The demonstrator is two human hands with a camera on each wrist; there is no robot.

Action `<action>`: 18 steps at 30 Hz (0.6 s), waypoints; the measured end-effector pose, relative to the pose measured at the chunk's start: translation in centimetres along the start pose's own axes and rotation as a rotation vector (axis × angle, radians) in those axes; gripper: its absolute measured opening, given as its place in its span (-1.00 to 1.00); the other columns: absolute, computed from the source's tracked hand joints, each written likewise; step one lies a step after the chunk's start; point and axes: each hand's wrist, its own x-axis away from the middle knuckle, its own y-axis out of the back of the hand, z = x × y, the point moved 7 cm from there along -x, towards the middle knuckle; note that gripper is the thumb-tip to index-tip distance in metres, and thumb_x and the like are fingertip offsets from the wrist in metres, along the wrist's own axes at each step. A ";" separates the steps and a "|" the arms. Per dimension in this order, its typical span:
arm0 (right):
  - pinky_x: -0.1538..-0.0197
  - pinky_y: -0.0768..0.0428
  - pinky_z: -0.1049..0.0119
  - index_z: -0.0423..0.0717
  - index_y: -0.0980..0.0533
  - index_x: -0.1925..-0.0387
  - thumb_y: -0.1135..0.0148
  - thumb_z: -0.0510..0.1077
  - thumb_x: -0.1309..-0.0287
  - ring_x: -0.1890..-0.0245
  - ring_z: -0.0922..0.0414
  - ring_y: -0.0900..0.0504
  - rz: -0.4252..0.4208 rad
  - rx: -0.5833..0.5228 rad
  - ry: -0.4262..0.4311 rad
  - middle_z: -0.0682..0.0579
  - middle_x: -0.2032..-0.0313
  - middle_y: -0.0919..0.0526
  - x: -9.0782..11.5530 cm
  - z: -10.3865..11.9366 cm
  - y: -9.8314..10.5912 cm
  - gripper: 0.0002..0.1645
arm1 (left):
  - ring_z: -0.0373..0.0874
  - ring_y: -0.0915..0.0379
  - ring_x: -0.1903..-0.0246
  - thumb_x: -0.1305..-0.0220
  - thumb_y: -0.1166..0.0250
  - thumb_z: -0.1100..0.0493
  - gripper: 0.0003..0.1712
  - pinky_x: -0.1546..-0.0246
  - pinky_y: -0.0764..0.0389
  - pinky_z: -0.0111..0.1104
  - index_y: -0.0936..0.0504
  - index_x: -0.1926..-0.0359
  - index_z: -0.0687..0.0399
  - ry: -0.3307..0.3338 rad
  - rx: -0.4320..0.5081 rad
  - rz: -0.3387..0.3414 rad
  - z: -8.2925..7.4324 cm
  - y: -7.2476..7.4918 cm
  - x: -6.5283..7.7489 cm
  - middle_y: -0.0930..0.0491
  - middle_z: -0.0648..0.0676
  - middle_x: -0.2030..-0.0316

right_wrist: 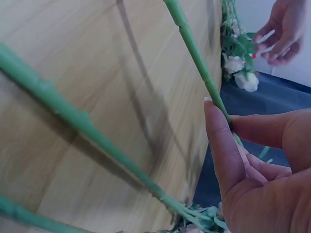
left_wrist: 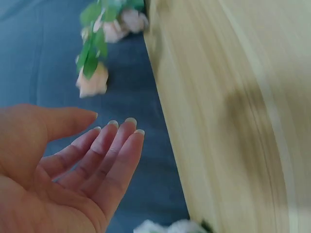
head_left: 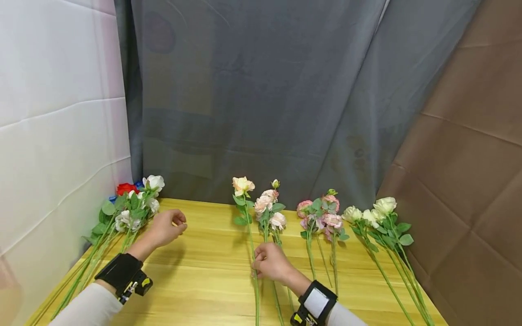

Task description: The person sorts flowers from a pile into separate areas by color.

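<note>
Between thumb and fingertips, my right hand (head_left: 271, 261) pinches the green stem (right_wrist: 197, 53) of a peach artificial rose (head_left: 243, 185). The flower head stands upright toward the dark curtain, and the stem runs down past the hand to the near side of the table. My left hand (head_left: 168, 226) holds nothing; its fingers are loosely bent, with the thumb apart from them in the left wrist view. It hovers over the left part of the table, just right of a bunch of white roses (head_left: 127, 220). Pale pink roses (head_left: 263, 203) lie right beside the peach one.
A red flower (head_left: 127, 188) and bits of blue show among the left bunch, along the white cloth wall (head_left: 61, 113). Right of centre lie darker pink flowers (head_left: 331, 220), then cream roses (head_left: 385, 205) near the brown cloth (head_left: 469, 181). A grey curtain (head_left: 261, 99) hangs behind the wooden table (head_left: 204, 271).
</note>
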 end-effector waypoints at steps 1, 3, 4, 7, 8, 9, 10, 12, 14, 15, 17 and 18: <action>0.40 -0.75 0.02 -0.51 -0.50 0.19 -0.20 -0.47 -0.20 0.50 -0.11 -0.72 0.000 0.008 -0.001 -0.21 0.45 -0.66 0.0 -0.1 0.1 -0.86 | -0.11 -0.57 0.46 -0.27 -0.31 0.32 -0.90 0.46 -0.57 -0.27 -0.62 0.24 0.31 0.000 -0.012 -0.008 0.4 0.6 0.0 -0.65 0.10 0.40; 0.41 -0.75 0.04 -0.51 -0.51 0.25 -0.20 -0.49 -0.19 0.52 -0.10 -0.71 0.001 0.018 -0.006 -0.21 0.49 -0.65 0.1 -0.4 0.2 -0.90 | -0.08 -0.56 0.44 -0.24 -0.31 0.31 -0.90 0.43 -0.55 -0.24 -0.62 0.27 0.30 -0.009 -0.058 -0.029 1.2 1.6 0.2 -0.65 0.10 0.42; 0.41 -0.75 0.05 -0.51 -0.51 0.26 -0.20 -0.49 -0.19 0.53 -0.08 -0.71 0.001 0.015 -0.011 -0.21 0.50 -0.65 0.2 -0.5 0.2 -0.91 | -0.06 -0.55 0.42 -0.24 -0.32 0.31 -0.90 0.41 -0.53 -0.23 -0.62 0.28 0.30 -0.012 -0.085 -0.039 1.7 2.1 0.3 -0.64 0.10 0.42; 0.43 -0.75 0.09 -0.51 -0.51 0.26 -0.20 -0.51 -0.17 0.56 -0.03 -0.68 -0.002 0.012 -0.034 -0.20 0.51 -0.63 0.5 -1.0 0.1 -0.92 | -0.01 -0.53 0.40 -0.20 -0.32 0.32 -0.91 0.38 -0.51 -0.19 -0.61 0.31 0.31 -0.005 -0.147 -0.069 3.3 3.1 0.9 -0.63 0.12 0.43; 0.43 -0.75 0.09 -0.52 -0.51 0.25 -0.20 -0.51 -0.17 0.56 0.00 -0.67 -0.006 0.012 -0.043 -0.18 0.50 -0.62 0.6 -1.2 0.1 -0.90 | 0.00 -0.53 0.40 -0.19 -0.32 0.33 -0.91 0.38 -0.52 -0.17 -0.61 0.32 0.32 -0.003 -0.164 -0.079 3.9 3.4 1.1 -0.63 0.13 0.43; 0.44 -0.74 0.10 -0.51 -0.51 0.23 -0.20 -0.51 -0.17 0.57 0.02 -0.67 -0.011 0.013 -0.056 -0.17 0.50 -0.60 0.7 -1.4 0.0 -0.89 | 0.01 -0.53 0.41 -0.18 -0.32 0.35 -0.91 0.38 -0.53 -0.15 -0.60 0.33 0.34 0.000 -0.179 -0.086 4.4 3.7 1.4 -0.62 0.14 0.44; 0.45 -0.74 0.11 -0.51 -0.51 0.21 -0.21 -0.51 -0.16 0.57 0.03 -0.66 -0.013 0.012 -0.067 -0.15 0.48 -0.60 0.9 -1.7 0.0 -0.86 | 0.02 -0.53 0.42 -0.17 -0.32 0.35 -0.90 0.38 -0.54 -0.13 -0.61 0.32 0.36 0.008 -0.194 -0.092 5.0 3.9 1.6 -0.62 0.15 0.44; 0.46 -0.74 0.13 -0.50 -0.50 0.18 -0.21 -0.52 -0.15 0.58 0.03 -0.66 -0.023 0.016 -0.093 -0.12 0.49 -0.57 1.2 -2.1 -0.1 -0.82 | 0.03 -0.52 0.43 -0.14 -0.31 0.37 -0.89 0.39 -0.55 -0.11 -0.60 0.34 0.39 0.017 -0.224 -0.107 6.1 4.4 2.0 -0.60 0.16 0.46; 0.47 -0.73 0.14 -0.51 -0.48 0.13 -0.23 -0.52 -0.14 0.60 0.02 -0.66 -0.032 0.013 -0.120 -0.11 0.52 -0.55 1.4 -2.5 -0.1 -0.77 | 0.02 -0.46 0.47 -0.12 -0.30 0.37 -0.90 0.43 -0.50 -0.12 -0.57 0.38 0.39 0.035 -0.251 -0.114 7.1 4.9 2.5 -0.53 0.15 0.51; 0.48 -0.73 0.15 -0.51 -0.47 0.09 -0.23 -0.52 -0.14 0.60 0.00 -0.66 -0.036 0.014 -0.132 -0.12 0.54 -0.54 1.4 -2.7 -0.1 -0.73 | 0.01 -0.41 0.49 -0.12 -0.30 0.37 -0.89 0.46 -0.45 -0.15 -0.53 0.43 0.37 0.050 -0.262 -0.112 7.7 5.1 2.7 -0.46 0.12 0.54; 0.49 -0.73 0.15 -0.53 -0.45 0.00 -0.22 -0.53 -0.14 0.62 -0.03 -0.67 -0.055 0.017 -0.139 -0.13 0.56 -0.53 1.5 -2.9 0.1 -0.64 | 0.04 -0.41 0.48 -0.10 -0.30 0.37 -0.87 0.48 -0.43 -0.14 -0.50 0.43 0.36 0.073 -0.291 -0.117 8.4 5.5 3.1 -0.44 0.15 0.53; 0.50 -0.72 0.16 -0.54 -0.43 -0.05 -0.21 -0.53 -0.14 0.62 -0.04 -0.67 -0.065 0.025 -0.138 -0.13 0.57 -0.53 1.5 -2.9 0.2 -0.60 | 0.04 -0.38 0.48 -0.09 -0.29 0.36 -0.86 0.48 -0.40 -0.15 -0.47 0.45 0.33 0.088 -0.301 -0.114 8.8 5.6 3.3 -0.41 0.15 0.52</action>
